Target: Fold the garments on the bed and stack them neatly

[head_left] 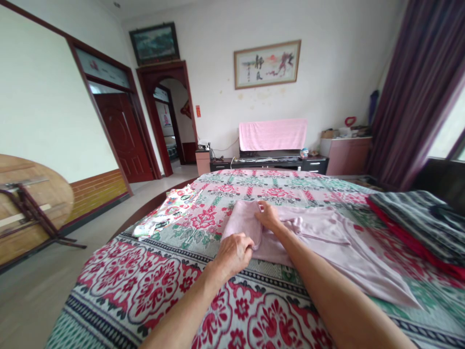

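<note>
A pale pink garment (323, 242) lies spread on the patterned cloth, its left end folded over on itself. My left hand (235, 253) is closed on the near corner of that folded end. At the far corner of the same fold, my right hand (268, 215) pinches the fabric between thumb and fingers. To the right, the garment stretches out in a single loose spread with wrinkles, and a pointed tip reaches toward the near right. The fingertips of my left hand are partly hidden.
A red, green and white patterned cloth (152, 276) covers the round table. A colourful printed cloth (169, 213) lies at the left. Dark striped folded fabric (421, 218) sits on red fabric at the right. A wooden folding tabletop (32, 203) leans against the left wall.
</note>
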A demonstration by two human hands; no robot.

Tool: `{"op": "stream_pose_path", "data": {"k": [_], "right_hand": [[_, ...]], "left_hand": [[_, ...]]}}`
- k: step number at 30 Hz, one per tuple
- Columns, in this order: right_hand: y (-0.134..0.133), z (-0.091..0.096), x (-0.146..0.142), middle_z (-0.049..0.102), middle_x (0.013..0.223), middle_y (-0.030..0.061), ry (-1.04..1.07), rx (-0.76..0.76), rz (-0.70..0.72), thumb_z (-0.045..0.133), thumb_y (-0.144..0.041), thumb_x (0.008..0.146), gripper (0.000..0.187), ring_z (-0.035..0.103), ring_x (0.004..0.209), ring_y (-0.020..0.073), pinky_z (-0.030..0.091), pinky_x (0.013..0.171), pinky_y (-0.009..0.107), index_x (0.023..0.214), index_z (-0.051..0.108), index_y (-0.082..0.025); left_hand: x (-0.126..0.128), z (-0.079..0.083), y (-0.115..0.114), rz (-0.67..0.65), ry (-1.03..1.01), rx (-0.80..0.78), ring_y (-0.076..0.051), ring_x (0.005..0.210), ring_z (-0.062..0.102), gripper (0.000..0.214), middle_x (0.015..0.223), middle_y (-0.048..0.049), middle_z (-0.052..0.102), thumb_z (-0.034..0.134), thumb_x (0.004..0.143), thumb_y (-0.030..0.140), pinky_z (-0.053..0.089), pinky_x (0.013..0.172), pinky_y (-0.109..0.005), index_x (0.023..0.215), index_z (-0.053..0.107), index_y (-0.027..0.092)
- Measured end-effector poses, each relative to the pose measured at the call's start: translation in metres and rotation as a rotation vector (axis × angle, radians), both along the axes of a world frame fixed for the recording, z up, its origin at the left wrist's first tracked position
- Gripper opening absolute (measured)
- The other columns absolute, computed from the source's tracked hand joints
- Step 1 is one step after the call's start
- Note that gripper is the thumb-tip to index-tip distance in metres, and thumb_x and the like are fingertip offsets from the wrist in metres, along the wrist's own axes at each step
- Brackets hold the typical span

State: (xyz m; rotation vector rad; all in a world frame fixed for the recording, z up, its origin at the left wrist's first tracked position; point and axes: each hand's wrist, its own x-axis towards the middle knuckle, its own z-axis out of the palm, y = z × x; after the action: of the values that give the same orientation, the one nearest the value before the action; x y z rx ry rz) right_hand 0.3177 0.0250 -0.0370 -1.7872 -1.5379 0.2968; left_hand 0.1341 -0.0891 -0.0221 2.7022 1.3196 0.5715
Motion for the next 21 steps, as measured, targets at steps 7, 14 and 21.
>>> {"op": "stream_pose_path", "data": {"k": [7,14,21], "right_hand": [[-0.004,0.004,-0.004,0.070,0.105,0.0093,-0.039,-0.008,0.022,0.056,-0.013,0.072,0.052,0.064,0.094,0.0219,0.047,0.085,0.030,0.124,0.058,-0.017],[-0.016,0.007,-0.006,0.055,0.127,0.0156,-0.332,0.107,0.002,0.051,-0.011,0.077,0.049,0.053,0.110,0.0259,0.041,0.090,0.032,0.125,0.056,-0.016],[-0.007,0.020,-0.028,0.071,0.099,0.0080,-0.295,0.039,0.201,0.047,-0.010,0.079,0.033,0.063,0.092,0.0192,0.042,0.080,0.024,0.100,0.071,-0.018]], "left_hand": [[-0.001,-0.003,0.002,-0.017,-0.019,0.003,-0.016,0.078,0.063,0.028,0.085,-0.0044,0.068,0.048,0.084,0.023,0.047,0.073,-0.025,0.095,0.074,0.023],[-0.004,0.012,0.003,0.057,-0.113,-0.071,-0.016,0.076,0.063,0.028,0.085,-0.0039,0.069,0.056,0.080,0.030,0.047,0.074,-0.025,0.100,0.073,0.022],[-0.036,0.016,0.021,0.549,-0.040,-0.124,-0.025,0.091,0.064,0.036,0.089,-0.0138,0.071,0.051,0.081,0.045,0.044,0.076,-0.030,0.084,0.072,0.016]]}}
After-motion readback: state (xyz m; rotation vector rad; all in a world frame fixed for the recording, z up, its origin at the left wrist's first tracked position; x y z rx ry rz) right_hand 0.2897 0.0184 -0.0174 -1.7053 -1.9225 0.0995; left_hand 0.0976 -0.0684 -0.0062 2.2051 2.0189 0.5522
